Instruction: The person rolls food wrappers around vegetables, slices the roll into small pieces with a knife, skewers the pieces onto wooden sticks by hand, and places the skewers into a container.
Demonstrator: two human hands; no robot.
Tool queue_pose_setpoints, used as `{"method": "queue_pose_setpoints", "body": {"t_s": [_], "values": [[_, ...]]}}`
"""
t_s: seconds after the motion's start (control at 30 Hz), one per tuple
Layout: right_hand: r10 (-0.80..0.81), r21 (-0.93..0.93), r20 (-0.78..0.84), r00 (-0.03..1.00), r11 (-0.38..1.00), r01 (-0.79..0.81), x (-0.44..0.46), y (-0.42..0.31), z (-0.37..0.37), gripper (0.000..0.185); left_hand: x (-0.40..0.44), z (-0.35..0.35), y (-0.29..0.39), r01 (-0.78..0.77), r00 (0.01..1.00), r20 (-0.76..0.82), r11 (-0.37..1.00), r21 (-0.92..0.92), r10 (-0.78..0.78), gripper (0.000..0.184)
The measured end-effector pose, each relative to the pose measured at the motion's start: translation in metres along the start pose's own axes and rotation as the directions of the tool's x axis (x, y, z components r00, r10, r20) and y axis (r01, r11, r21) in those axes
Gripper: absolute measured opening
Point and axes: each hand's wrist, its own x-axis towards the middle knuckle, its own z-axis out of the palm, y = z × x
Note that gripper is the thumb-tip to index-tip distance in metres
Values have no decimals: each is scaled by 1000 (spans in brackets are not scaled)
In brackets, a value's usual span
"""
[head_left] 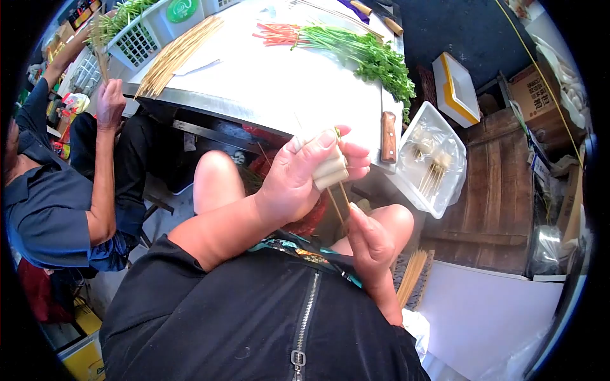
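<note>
My left hand (295,174) is wrapped round several pale, soft-looking rolls (330,171) lying side by side, with a bit of green at their upper end. Two thin wooden skewers (335,206) run down from the rolls. Below, my right hand (370,240) pinches the lower end of a skewer between thumb and fingers. Both hands are above my lap, just off the table's front edge. A wooden-handled knife (389,136) lies at the table corner, right of my left hand.
On the white table (254,82) lie green herbs (381,60), red strips (276,34) and a skewer pile (181,54). A lined white tray (412,184) at right holds finished-looking skewers (433,174). More skewers (413,274) stand beside my right arm. A person (57,197) sits at left, gripping thin sticks.
</note>
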Motion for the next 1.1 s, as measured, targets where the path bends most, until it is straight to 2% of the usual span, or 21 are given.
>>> {"method": "queue_pose_setpoints", "body": {"t_s": [0.07,0.3,0.37,0.4,0.43,0.5,0.57,0.63,0.7,0.73,0.77,0.83,0.9,0.97,1.0,1.07,1.1], "values": [[11,65,-6,1000,998,-10,1,-2,1,31,-1,1,-4,16,1000,1,1000,-8,-16,39],[90,105,-16,996,991,-88,2,1,6,30,-4,1,-23,82,997,-2,997,-4,-82,39],[43,23,-99,994,999,-41,1,6,8,30,2,-4,-29,77,996,31,996,40,-78,40],[65,-29,-69,995,997,-67,-2,8,2,32,5,-5,-33,67,998,17,997,48,-68,41],[-56,-200,-117,992,979,32,-2,11,-1,36,9,-5,-37,60,998,6,997,55,-61,41],[193,-78,-147,970,975,-206,-17,9,-8,40,20,5,-37,29,999,-25,994,105,-26,43],[414,259,-40,909,883,-391,-38,10,-15,44,26,9,-46,101,992,54,978,183,-112,51],[491,279,-103,865,849,-448,-57,3,-36,44,35,10,-60,205,960,124,933,296,-250,58],[562,365,-257,786,810,-460,-79,17,-58,37,47,4,-61,65,972,143,800,597,-186,66],[671,376,-325,666,738,-560,-92,20,-73,37,54,2,-56,-28,982,154,728,685,-106,66],[712,352,-360,603,702,-619,-109,37,-90,38,63,-5,-49,-97,984,168,613,784,-59,61],[786,326,-421,452,597,-733,-119,57,-122,39,84,-39,-41,-217,972,231,499,839,34,45],[741,215,-461,488,627,-749,-124,99,-147,40,99,-64,-31,-246,969,238,175,953,63,35],[721,-4,-446,530,590,-807,-106,146,-170,35,107,-72,-24,-301,950,311,-181,936,32,36],[618,-151,-473,628,645,-749,-92,170,-176,31,111,-82,-24,-308,948,317,-182,934,21,36],[681,-259,-411,606,550,-794,-54,222,-185,29,118,-105,-31,-329,930,356,-233,915,87,32],[669,-328,-406,622,529,-783,-35,241,-187,28,117,-107,-32,-394,897,439,-348,851,57,31]]}}
